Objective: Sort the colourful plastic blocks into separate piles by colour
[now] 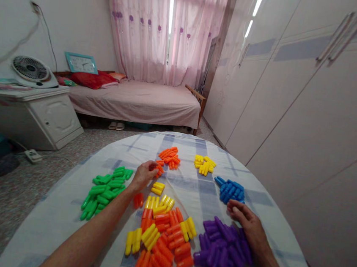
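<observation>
Several orange pieces (159, 171) just right of left hand (144, 176): near-pinched, hold unclear; right hand (245, 217) farther, half-open, looks empty.

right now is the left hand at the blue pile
No, the left hand is at the far orange pile, while the blue pile lies beside the right hand.

— What sort of place is this?
— A bedroom in a home; a bed (137, 99) stands before pink curtains (140, 40); slippers (116, 125) sit by its lower edge.
— Anything else?
— A tall wardrobe (299, 108) lines one side; a fan (31, 69) rests on a white cabinet (52, 116) near the bed.
</observation>
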The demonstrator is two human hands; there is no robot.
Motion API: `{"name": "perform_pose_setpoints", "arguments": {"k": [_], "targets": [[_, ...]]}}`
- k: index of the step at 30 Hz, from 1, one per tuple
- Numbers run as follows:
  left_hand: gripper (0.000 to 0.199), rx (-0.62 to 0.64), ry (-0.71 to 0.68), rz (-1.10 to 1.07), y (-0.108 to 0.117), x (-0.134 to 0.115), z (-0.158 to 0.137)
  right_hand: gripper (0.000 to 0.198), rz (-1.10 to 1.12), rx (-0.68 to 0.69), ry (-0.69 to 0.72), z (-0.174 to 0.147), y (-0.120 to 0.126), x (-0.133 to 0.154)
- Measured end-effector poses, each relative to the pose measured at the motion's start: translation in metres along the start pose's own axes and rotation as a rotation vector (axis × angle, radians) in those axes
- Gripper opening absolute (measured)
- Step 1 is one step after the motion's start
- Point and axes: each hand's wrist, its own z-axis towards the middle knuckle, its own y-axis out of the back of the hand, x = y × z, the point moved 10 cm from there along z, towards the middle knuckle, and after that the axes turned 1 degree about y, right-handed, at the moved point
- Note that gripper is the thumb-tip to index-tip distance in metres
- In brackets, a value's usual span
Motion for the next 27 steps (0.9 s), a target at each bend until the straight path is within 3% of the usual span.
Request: {"name": "perform_pose_setpoints", "arguments": {"k": [5, 9, 11, 13, 16, 19, 22, 25, 27], "targets": [[0.018, -0.117, 0.009, 0.129, 0.016, 0.006, 0.017, 0.045, 0.006, 0.058, -0.023, 0.005, 0.002, -0.011], [0.021, -0.156, -0.076, 0.274, 0.015, -0.028, 0.001, 0.045, -0.059, 0.065, 0.009, 0.003, -0.002, -0.009], [0.022, 0.000, -0.197, 0.366, -0.013, -0.060, -0.022, 0.043, -0.088, 0.104, 0.032, -0.001, -0.009, -0.002], [0.023, 0.256, -0.362, 0.378, -0.054, -0.094, -0.057, 0.043, -0.094, 0.148, 0.036, -0.007, -0.016, 0.007], [0.028, 0.483, -0.569, 0.451, -0.104, -0.133, -0.112, 0.045, -0.112, 0.226, 0.049, -0.017, -0.027, 0.020], [0.027, 0.585, -0.640, 0.665, -0.145, -0.141, -0.145, 0.043, -0.141, 0.290, 0.081, -0.026, -0.035, 0.030], [0.022, 0.658, -0.617, 0.814, -0.174, -0.135, -0.160, 0.039, -0.187, 0.343, 0.084, -0.033, -0.041, 0.034], [0.021, 0.705, -0.620, 0.781, -0.185, -0.134, -0.167, 0.036, -0.227, 0.356, 0.076, -0.038, -0.045, 0.036], [0.021, 0.659, -0.630, 0.701, -0.176, -0.136, -0.162, 0.036, -0.218, 0.344, 0.072, -0.040, -0.045, 0.038]]}}
